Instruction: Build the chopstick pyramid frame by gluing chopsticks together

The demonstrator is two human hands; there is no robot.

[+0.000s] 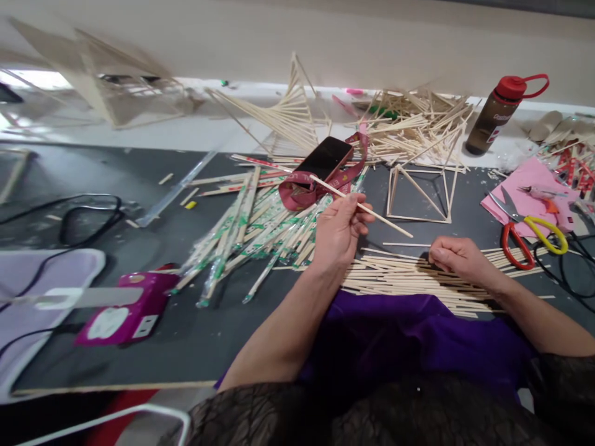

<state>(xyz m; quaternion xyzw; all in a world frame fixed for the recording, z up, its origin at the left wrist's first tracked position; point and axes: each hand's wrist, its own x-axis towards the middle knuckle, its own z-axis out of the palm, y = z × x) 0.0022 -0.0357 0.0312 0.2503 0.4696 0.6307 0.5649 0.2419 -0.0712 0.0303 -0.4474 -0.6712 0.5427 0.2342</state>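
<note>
My left hand [338,230] is raised over the dark table [162,248] and pinches a thin bare wooden stick [385,220] that slants down to the right. My right hand [453,255] rests with curled fingers on a flat row of bare sticks [404,280] laid side by side in front of me; whether it holds one I cannot tell. Just left of the raised hand lies a heap of sticks in clear and green wrappers [246,238].
A black phone [324,158] on a maroon lanyard [302,191] lies beyond my left hand. A stick pyramid frame [421,192], a loose stick pile [413,127], a brown bottle with a red cap [499,111], red and yellow scissors [530,238], a pink sheet [530,195], a magenta box [125,310] and black cables [88,217] surround the work spot.
</note>
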